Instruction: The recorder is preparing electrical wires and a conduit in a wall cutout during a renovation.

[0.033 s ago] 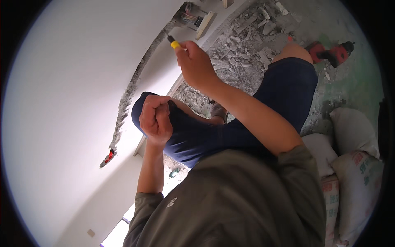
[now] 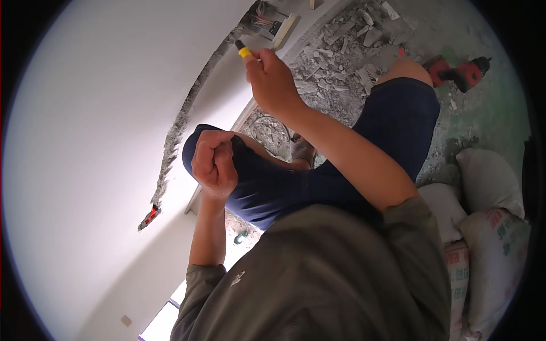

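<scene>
My right hand (image 2: pixel 274 82) is closed around a screwdriver (image 2: pixel 244 50) with a yellow and black handle, held up beside the white wall (image 2: pixel 108 113). Its shaft hardly shows. The rough groove (image 2: pixel 190 105) cut in that wall passes just behind the black end. Near the groove's top, an open wall box (image 2: pixel 267 24) has several loose wires. My left hand (image 2: pixel 214 165) is closed with its fingers curled, in front of my bent knee. Whatever it may hold is hidden from view. A small red and grey object (image 2: pixel 149 217) sits at the groove's lower end.
Broken plaster and rubble (image 2: pixel 335 62) cover the floor along the wall. A red and black cordless drill (image 2: pixel 463 75) lies beyond my right knee. Several filled white sacks (image 2: pixel 492 256) are stacked at the right. A light switch plate (image 2: pixel 126 321) is low on the wall.
My right hand has shifted slightly to the right and up with the screwdriver, whose thin shaft is now harder to see. My left hand stays almost where it was.
</scene>
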A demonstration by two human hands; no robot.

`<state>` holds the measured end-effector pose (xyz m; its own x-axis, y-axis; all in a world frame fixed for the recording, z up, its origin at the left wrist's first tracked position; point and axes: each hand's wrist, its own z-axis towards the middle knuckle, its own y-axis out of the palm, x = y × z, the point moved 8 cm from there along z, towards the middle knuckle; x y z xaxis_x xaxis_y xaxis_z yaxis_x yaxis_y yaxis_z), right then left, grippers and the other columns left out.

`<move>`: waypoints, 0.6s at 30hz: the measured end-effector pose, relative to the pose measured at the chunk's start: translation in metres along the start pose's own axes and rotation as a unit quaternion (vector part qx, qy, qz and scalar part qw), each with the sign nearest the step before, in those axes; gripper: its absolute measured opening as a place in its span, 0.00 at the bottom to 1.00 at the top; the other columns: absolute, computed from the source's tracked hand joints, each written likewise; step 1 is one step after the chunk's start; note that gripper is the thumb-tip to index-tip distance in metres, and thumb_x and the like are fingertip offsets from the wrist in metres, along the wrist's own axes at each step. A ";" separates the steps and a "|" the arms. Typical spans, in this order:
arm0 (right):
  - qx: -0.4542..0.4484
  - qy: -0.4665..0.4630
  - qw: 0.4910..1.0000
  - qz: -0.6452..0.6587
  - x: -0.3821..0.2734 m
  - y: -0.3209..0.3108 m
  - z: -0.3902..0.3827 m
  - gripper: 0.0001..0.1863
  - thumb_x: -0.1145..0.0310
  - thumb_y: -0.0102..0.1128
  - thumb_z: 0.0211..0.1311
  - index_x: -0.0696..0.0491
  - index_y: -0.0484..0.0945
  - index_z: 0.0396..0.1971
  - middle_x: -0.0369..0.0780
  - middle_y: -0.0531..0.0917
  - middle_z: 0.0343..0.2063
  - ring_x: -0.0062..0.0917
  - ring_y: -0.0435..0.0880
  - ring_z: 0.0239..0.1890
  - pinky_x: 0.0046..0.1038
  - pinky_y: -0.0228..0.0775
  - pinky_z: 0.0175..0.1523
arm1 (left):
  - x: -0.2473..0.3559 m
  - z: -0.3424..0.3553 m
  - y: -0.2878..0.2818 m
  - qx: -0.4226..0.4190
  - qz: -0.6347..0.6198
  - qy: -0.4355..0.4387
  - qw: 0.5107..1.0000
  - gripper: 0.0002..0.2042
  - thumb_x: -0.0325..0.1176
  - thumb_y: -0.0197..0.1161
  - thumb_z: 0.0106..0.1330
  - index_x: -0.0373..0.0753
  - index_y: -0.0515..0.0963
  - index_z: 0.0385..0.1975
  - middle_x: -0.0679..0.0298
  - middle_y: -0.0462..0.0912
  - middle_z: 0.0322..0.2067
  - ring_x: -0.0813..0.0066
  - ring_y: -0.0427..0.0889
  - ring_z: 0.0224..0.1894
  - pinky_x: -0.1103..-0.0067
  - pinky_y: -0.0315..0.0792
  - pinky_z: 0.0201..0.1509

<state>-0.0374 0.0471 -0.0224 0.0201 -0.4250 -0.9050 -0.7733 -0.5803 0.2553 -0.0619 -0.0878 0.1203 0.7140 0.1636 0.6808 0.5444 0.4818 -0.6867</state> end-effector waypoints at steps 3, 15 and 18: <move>0.041 0.026 0.998 0.037 0.000 -0.007 0.012 0.19 0.58 0.47 0.68 0.60 0.78 0.38 0.47 0.83 0.28 0.40 0.82 0.32 0.39 0.72 0.41 | 0.004 -0.002 -0.013 -0.002 0.043 0.031 0.999 0.12 0.12 0.44 0.57 0.28 0.76 0.35 0.61 0.73 0.23 0.79 0.70 0.21 0.84 0.64 0.24; 0.070 0.030 0.996 0.037 -0.004 -0.007 0.013 0.16 0.61 0.51 0.66 0.57 0.75 0.44 0.38 0.78 0.22 0.23 0.77 0.24 0.28 0.68 0.32 | 0.019 0.032 0.012 -0.141 0.018 0.190 0.971 0.17 0.12 0.52 0.44 0.29 0.78 0.35 0.57 0.73 0.21 0.67 0.73 0.18 0.77 0.67 0.20; 0.132 0.086 0.987 -0.039 -0.012 -0.004 0.000 0.15 0.63 0.53 0.63 0.54 0.72 0.46 0.42 0.79 0.23 0.33 0.82 0.28 0.33 0.72 0.37 | 0.025 0.041 0.016 -0.168 -0.005 0.146 0.975 0.17 0.11 0.50 0.43 0.29 0.78 0.35 0.57 0.74 0.22 0.68 0.73 0.19 0.78 0.67 0.21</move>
<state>-0.0344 0.0553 -0.0124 0.1757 -0.5106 -0.8417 -0.9027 -0.4247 0.0691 -0.0534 -0.0406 0.1367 0.7766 -0.1156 0.6193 0.6298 0.1654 -0.7589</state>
